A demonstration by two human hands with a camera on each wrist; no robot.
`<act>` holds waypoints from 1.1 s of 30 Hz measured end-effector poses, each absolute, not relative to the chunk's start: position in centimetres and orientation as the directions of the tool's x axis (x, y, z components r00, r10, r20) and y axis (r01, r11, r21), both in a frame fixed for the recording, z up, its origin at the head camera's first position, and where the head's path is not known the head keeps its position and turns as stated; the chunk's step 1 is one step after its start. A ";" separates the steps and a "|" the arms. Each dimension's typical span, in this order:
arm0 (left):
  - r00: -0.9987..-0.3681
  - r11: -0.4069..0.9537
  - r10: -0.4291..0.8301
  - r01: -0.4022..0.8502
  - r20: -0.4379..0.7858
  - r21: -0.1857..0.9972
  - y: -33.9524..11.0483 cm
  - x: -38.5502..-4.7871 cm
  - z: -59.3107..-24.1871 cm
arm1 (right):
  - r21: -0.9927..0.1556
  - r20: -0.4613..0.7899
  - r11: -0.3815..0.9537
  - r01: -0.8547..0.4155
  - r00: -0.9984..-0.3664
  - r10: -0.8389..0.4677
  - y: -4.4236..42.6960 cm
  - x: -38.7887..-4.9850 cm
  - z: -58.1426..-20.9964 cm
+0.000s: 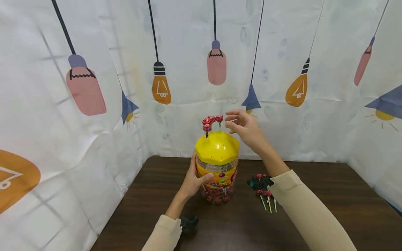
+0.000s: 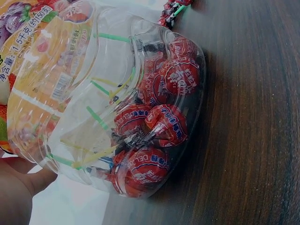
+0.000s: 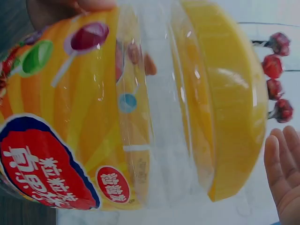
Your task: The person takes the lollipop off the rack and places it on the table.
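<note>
Right hand (image 1: 246,129), head view: fingers loosely bent, thumb a little apart from them; nothing seen in hold.
Lid pops (image 1: 219,118), head view: four, sticks roughly upright in the yellow lid (image 1: 216,151); heads just left of the right fingertips, a slight gap to the nearest one.
Jar (image 1: 221,181), head view: stands on the table (image 1: 150,209) below and left of the right fingertips, long axis about upright.
Left hand (image 1: 192,181), head view: curled round the jar's left side, thumb across the front; has hold of it.
Loose pops (image 1: 267,194), head view: on the table, well below the right fingers, partly hidden by the forearm.
Key relation, head view: lid top lies below and left of the right fingertips; right hand is nearer, left hand sits lower, on the jar wall.
Inner pops (image 2: 161,79), left wrist view: at the jar's base, away from the left fingers; only part of that hand shows, grip cannot be told here.
Palm, right wrist view: bare, fingers nearly straight; lid pops just past the fingertips.
</note>
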State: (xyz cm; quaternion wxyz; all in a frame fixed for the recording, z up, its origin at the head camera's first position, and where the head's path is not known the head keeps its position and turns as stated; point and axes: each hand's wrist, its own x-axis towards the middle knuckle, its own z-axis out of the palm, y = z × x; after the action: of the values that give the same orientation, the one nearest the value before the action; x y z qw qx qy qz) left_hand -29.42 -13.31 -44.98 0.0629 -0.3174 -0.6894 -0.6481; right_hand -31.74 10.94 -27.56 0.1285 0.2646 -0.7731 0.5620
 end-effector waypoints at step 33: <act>-0.792 -0.014 0.355 0.527 0.496 0.850 -13.3 -29.6 -45.2 | -0.743 0.593 0.198 -0.639 -0.766 -0.248 9.2 -33.9 -28.0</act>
State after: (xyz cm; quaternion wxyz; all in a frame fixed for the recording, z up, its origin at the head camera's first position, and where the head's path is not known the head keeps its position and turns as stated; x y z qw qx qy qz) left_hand -29.58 -13.28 -45.19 0.0671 -0.3154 -0.6990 -0.6382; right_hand -33.92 9.19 -27.95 0.1745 0.2940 -0.7539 0.5610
